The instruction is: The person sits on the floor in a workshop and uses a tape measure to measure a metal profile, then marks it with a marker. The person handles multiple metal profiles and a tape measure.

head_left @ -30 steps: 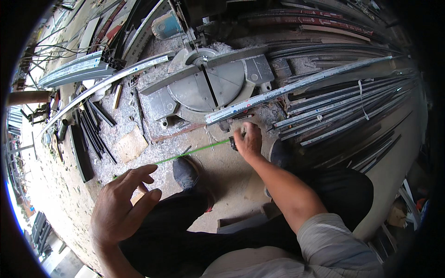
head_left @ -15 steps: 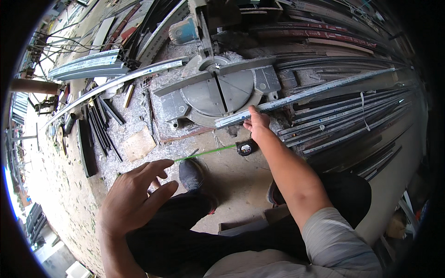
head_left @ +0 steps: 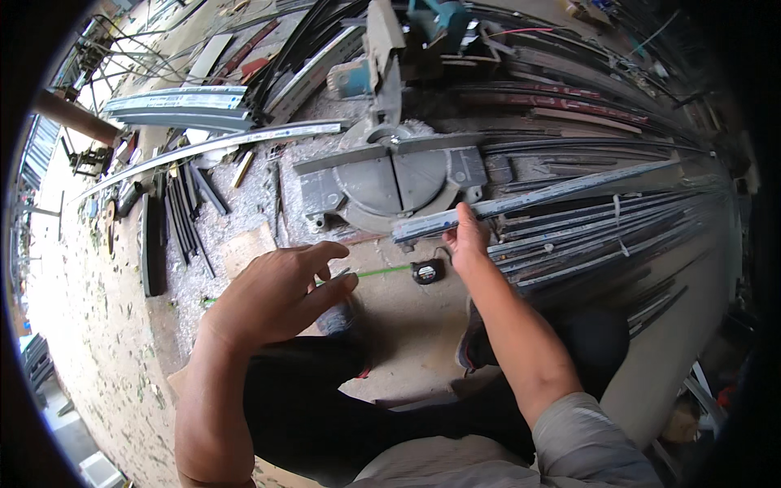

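My right hand [head_left: 468, 237] is closed round the near end of a long metal profile [head_left: 561, 192] with blue-and-white protective film. The profile slants away to the right, its near end by the front edge of the mitre saw's round table [head_left: 382, 185]. Over the ground at centre left hovers my left hand [head_left: 285, 291], thumb and fingers apart, with nothing visible in it. Beyond its fingertips, a black tape measure [head_left: 426, 271] lies on the floor with its green blade [head_left: 382, 270] drawn out leftward; my left hand hides part of the blade.
The saw head [head_left: 386, 65] stands raised behind the table. Bundled profiles [head_left: 602, 224] lie at the right. At the left are short dark offcuts [head_left: 183, 211], a long pale strip [head_left: 220, 149] and stacked film-covered profiles [head_left: 179, 106]. My shoe [head_left: 335, 319] is beside the tape blade.
My left hand has moved right and slightly up, nearer the tape measure. My right hand still grips the profile, whose near end has shifted a little right and down in view.
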Demonstrator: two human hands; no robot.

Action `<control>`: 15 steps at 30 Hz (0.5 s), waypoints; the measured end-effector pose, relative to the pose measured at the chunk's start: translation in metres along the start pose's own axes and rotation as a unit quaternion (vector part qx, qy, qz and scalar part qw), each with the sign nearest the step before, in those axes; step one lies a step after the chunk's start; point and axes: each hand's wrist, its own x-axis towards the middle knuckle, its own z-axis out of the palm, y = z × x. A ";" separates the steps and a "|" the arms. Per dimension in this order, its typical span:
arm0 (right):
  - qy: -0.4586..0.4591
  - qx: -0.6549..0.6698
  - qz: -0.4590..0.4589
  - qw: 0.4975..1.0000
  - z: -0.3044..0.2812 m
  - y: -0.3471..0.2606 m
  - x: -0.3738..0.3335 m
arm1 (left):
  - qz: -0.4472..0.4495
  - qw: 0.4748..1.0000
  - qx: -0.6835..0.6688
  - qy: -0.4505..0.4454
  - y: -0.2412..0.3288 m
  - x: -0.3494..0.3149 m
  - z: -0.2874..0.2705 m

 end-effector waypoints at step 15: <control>-0.015 0.070 -0.090 0.993 -0.017 -0.036 -0.075 | 0.041 0.998 0.043 0.020 0.030 0.029 0.035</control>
